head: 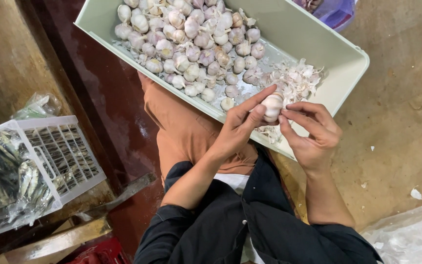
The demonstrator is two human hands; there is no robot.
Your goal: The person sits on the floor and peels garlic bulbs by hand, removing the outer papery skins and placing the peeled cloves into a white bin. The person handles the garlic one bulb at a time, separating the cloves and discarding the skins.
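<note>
My left hand (238, 128) grips a white garlic bulb (272, 104) over the near rim of a pale green tray (338, 63). My right hand (313, 133) touches the same bulb from the right, fingertips pinching at its papery skin. Many garlic bulbs (191, 44) lie heaped in the far left part of the tray. A small pile of loose garlic peel (296, 79) sits inside the tray just beyond the held bulb. The tray rests partly on my orange-clad leg (181, 127).
A white plastic basket (62, 151) with small silvery fish (1, 181) in it stands at the left. A clear plastic bag (411, 234) lies at the lower right. Bits of peel dot the brown floor (396, 161). A purple container (335, 12) shows at the top edge.
</note>
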